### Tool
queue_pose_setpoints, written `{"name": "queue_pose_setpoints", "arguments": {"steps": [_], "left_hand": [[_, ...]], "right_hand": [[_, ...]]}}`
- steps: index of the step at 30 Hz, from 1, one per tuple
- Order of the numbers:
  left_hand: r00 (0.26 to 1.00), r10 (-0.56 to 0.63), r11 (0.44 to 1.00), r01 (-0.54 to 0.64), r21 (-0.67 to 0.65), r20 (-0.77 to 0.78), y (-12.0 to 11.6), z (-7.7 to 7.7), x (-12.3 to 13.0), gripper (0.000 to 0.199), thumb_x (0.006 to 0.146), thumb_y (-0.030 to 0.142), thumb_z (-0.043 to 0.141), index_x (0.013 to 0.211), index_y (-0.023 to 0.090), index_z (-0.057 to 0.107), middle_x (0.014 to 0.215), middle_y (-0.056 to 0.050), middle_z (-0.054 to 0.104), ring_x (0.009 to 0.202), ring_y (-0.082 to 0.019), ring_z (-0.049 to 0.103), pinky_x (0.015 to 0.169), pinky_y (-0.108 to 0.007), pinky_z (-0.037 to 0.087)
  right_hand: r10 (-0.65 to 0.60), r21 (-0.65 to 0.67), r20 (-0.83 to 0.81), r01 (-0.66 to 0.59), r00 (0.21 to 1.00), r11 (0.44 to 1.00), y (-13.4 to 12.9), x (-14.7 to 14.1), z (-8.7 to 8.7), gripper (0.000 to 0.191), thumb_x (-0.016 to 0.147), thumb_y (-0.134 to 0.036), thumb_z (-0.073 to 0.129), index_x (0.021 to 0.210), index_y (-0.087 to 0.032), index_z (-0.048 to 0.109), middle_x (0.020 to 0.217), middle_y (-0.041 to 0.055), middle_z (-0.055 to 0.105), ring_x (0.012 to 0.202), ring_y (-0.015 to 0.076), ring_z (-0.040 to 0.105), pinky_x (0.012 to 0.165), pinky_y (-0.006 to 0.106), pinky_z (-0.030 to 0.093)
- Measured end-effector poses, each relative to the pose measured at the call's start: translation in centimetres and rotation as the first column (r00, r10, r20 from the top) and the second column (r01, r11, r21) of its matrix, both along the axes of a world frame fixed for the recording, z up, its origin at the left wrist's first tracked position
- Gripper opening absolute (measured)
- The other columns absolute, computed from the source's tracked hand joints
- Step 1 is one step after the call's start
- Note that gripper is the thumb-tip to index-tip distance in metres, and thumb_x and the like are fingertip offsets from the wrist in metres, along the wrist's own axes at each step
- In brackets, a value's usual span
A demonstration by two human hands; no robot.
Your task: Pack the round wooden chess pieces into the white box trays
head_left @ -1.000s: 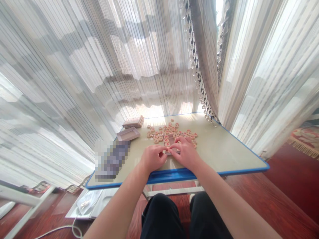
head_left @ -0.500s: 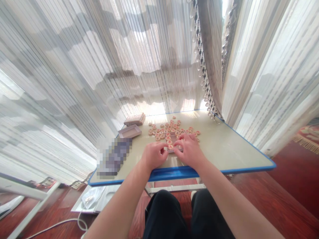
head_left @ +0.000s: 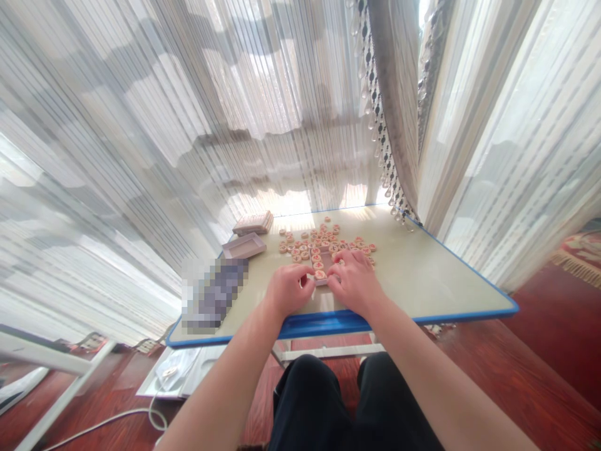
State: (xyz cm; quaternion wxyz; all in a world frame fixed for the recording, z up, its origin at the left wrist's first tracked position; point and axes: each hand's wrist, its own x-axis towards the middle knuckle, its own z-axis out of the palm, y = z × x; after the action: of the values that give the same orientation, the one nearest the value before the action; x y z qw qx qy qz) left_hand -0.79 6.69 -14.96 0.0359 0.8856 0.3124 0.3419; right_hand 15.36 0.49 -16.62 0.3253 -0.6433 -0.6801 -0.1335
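Observation:
A shallow box point(head_left: 323, 284) lies on the table near its front edge. Along its left side runs a row of round Chinese chess pieces point(head_left: 318, 265) with red characters. My left hand point(head_left: 290, 288) is curled at the box's near left corner, thumb and forefinger bent against its edge beside the nearest piece. Over the right part of the box is my right hand point(head_left: 357, 279), its fingers bent and the thumb close to the forefinger. Whatever sits beneath those fingers is mostly hidden. More loose chess pieces point(head_left: 323, 238) are scattered just beyond the box.
A second shallow tray point(head_left: 245, 246) and a folded stack point(head_left: 253, 222) are at the back left. A blurred dark item point(head_left: 218, 294) lies along the left side. The table point(head_left: 432, 275) has a blue edge, with curtains point(head_left: 282, 125) hanging behind it.
The view has shifted slightly. Both hands stay at the box in nearly the same pose, and the row of pieces looks the same.

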Motion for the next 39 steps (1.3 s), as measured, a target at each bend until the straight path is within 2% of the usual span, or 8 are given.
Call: {"name": "queue_pose_setpoints", "arguments": {"steps": [12,25,33,39], "left_hand": [[0.998,0.03,0.998,-0.033,-0.06,-0.054,-0.12,0.19,0.08,0.023,0.067,0.013,0.051,0.078,0.018,0.07,0.061,-0.001,0.062,0.056,-0.011,0.052,0.057,-0.022,0.039],[0.998,0.03,0.998,-0.033,-0.053,-0.052,0.34,-0.13,-0.04,0.026,0.07,0.013,0.049,0.083,0.019,0.07,0.069,-0.002,0.066,0.061,-0.013,0.056,0.061,-0.023,0.041],[0.99,0.105,0.988,-0.114,-0.1,-0.094,0.22,0.16,0.08,0.031,0.072,0.017,0.048,0.096,0.02,0.068,0.072,-0.002,0.068,0.063,-0.014,0.058,0.062,-0.024,0.041],[0.989,0.109,0.988,-0.119,-0.102,-0.101,0.27,0.14,0.05,0.028,0.073,0.018,0.049,0.093,0.02,0.068,0.073,-0.002,0.068,0.062,-0.013,0.057,0.06,-0.024,0.04]], "right_hand": [[0.011,-0.113,0.034,-0.007,0.999,0.994,-0.36,-0.23,0.54,0.027,0.084,-0.029,0.045,0.081,-0.023,0.071,0.1,0.0059,0.056,0.093,0.0238,0.041,0.087,0.037,0.031],[0.064,-0.099,0.004,-0.063,0.998,0.993,-0.14,0.02,0.54,0.026,0.083,-0.03,0.048,0.078,-0.02,0.072,0.091,0.0061,0.059,0.091,0.0218,0.042,0.088,0.034,0.032],[0.054,-0.083,-0.014,-0.055,0.998,0.995,-0.08,0.01,0.57,0.023,0.081,-0.029,0.051,0.079,-0.021,0.072,0.09,0.0062,0.06,0.091,0.0214,0.044,0.088,0.034,0.032],[0.014,-0.083,-0.043,-0.017,0.999,0.996,-0.16,-0.12,0.85,0.023,0.081,-0.034,0.052,0.081,-0.022,0.072,0.092,0.0064,0.059,0.093,0.0217,0.045,0.088,0.034,0.033]]}}
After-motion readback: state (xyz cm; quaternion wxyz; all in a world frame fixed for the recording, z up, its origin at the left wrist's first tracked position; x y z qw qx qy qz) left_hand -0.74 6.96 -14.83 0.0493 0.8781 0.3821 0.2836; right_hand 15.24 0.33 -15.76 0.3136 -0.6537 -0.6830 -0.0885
